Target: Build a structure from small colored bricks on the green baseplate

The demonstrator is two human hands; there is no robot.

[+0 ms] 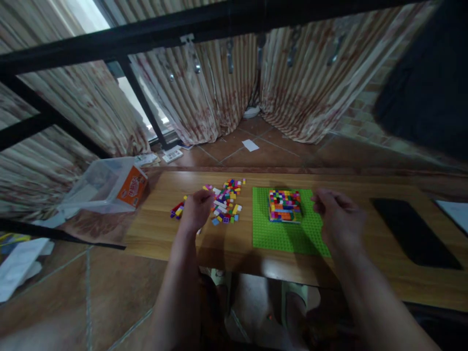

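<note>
A block of many-coloured toy bricks (284,206) stands on a green baseplate (263,239), right of the table's middle. Loose bricks (227,200) lie scattered to the left of that plate. Among them is my left hand (197,207), its fingers pinched together at the pile's left side; whatever may be in them is hidden. Over the plate's right edge, apart from the block, hovers my right hand (340,214). Its fingers are curled to a pinch, slightly blurred, and I cannot see what is between them.
The wooden table (234,253) runs across the view. A dark flat mat (415,233) lies at its right. To the left sits a clear plastic box (98,187) with an orange label. A black metal frame (146,39) crosses in front of the curtains.
</note>
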